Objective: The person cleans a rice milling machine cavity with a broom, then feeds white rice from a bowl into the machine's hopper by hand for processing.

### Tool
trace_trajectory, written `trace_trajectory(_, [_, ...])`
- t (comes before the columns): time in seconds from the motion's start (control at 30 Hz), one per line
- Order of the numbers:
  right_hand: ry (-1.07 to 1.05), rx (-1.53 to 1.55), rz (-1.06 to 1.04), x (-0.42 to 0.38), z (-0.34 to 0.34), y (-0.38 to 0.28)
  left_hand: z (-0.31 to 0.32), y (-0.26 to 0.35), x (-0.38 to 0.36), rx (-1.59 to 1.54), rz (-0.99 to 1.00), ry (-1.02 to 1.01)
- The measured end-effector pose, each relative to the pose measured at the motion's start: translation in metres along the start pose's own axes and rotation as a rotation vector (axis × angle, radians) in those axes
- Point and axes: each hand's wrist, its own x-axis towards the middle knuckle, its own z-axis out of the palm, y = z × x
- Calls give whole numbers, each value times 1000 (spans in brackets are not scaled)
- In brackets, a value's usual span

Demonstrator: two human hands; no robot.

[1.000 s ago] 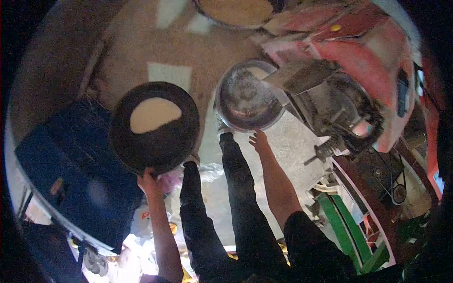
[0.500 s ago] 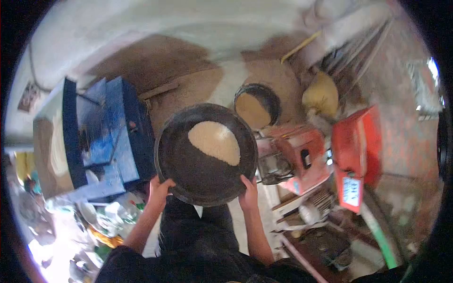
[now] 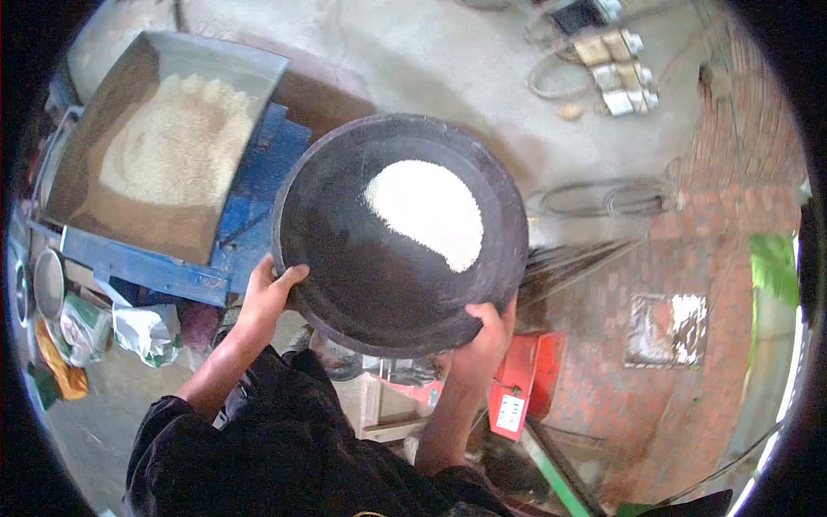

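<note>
A large round black pan (image 3: 345,293) is held up in front of me. White grain, which looks like rice (image 3: 431,207), lies in its upper right part. My left hand (image 3: 269,297) grips the rim at the lower left, thumb over the edge. At the lower right, my right hand (image 3: 489,334) grips the rim with its thumb on top. The fingers under the pan are hidden. To the left is a metal hopper (image 3: 274,65) holding a heap of pale grain (image 3: 172,146).
The hopper sits on a blue machine (image 3: 146,269). Bags (image 3: 146,332) lie on the floor at lower left. A red machine part (image 3: 538,370) stands beyond my right hand. Brick wall (image 3: 603,388) and coiled cable (image 3: 603,198) are at right; pale blocks (image 3: 616,73) at top right.
My view has turned, bringing the hopper's grain into sight. The pan, still in both hands, appears larger and higher. The floor basin of brownish material is out of sight.
</note>
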Motion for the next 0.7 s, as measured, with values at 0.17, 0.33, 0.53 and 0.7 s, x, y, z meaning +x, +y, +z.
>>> trace_trajectory(0.17, [-237,-159,-156,1,103,-32,-27,33,12,-44,200,97])
trace_trajectory(0.33, [-614,-243,-337,-27,218,-62,-35,56,19,-310,97,25])
trace_trajectory(0.53, [-907,-584,-1135,-79,307,-41,-24,57,42,-785,25,-176])
trace_trajectory(0.7, [-672,-772,-1522,-109,307,-38,-20,51,62,-813,109,-382])
